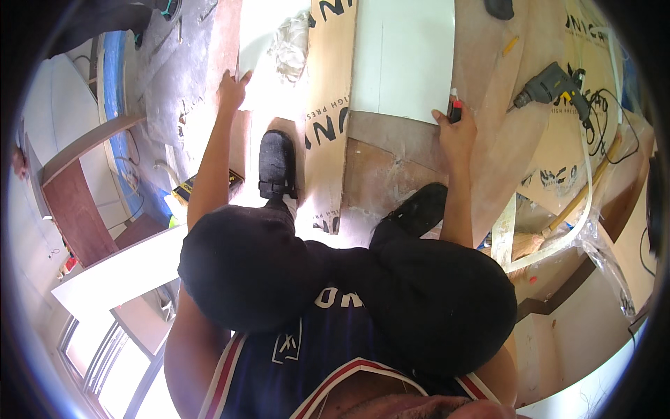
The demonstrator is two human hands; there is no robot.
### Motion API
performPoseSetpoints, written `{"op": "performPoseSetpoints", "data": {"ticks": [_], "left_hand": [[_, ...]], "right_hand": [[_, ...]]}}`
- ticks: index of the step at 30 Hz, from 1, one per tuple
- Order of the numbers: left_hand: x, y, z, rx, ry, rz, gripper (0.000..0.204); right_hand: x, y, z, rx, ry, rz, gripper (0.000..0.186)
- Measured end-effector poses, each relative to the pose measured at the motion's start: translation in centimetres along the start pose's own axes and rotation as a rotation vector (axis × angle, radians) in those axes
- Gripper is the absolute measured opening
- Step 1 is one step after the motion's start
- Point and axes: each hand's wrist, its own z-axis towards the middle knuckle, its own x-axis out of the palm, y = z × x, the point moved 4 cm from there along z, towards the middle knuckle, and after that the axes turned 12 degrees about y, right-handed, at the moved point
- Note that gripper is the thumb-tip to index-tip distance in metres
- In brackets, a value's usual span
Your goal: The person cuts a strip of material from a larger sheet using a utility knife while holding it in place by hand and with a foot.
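I crouch over two white boards separated by a printed tan sheet (326,70). My left hand (234,89) touches the left edge of the left board (257,70), its thumb and fingers apart. Crumpled pale material (289,49) lies on that board. My right hand (458,128) is closed on a small red-and-black tool (455,110) at the right edge of the right board (401,56). My black shoes (276,160) are just below the boards, one either side of the tan sheet.
A grey drill (555,91) with a cord lies right, near a yellow item (509,46) and a curling white strip (586,209). Brown wooden pieces (80,213) and white panels stand left. Another person's dark leg (98,28) shows top left, a hand (19,160) at far left.
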Motion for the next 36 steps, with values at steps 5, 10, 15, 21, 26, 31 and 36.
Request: {"op": "performPoseSetpoints", "data": {"ticks": [5,10,15,21,26,31,36], "left_hand": [[2.0,-1.9,-2.3,0.063,0.128,-0.218,0.06],[0.3,-1.0,-3.8,-0.022,0.439,-0.664,0.052],[-0.7,-2.7,-7.7,-0.006,0.493,-0.545,0.053],[-1.0,-1.3,-7.3,-0.008,0.668,-0.539,0.056],[-6.2,-6.3,3.6,0.356,0.11,-0.122,0.091],[-6.4,-14.6,15.2,0.775,0.069,-0.079,0.09],[-4.4,-15.4,20.3,0.872,0.023,0.001,0.049]], "right_hand": [[-1.8,-0.9,0.0,-0.049,-0.056,-0.098,0.045],[-2.2,0.1,1.0,-0.025,-0.104,-0.199,0.041],[-3.7,1.8,1.4,-0.081,-0.232,-0.392,0.033],[2.0,3.7,-7.0,0.037,0.23,-0.27,0.031],[8.8,-1.2,-11.7,0.174,0.761,-0.211,0.044],[12.1,-2.6,-15.1,0.138,0.669,0.208,0.048],[14.5,-1.1,-16.1,0.234,0.645,0.439,0.048]]}}
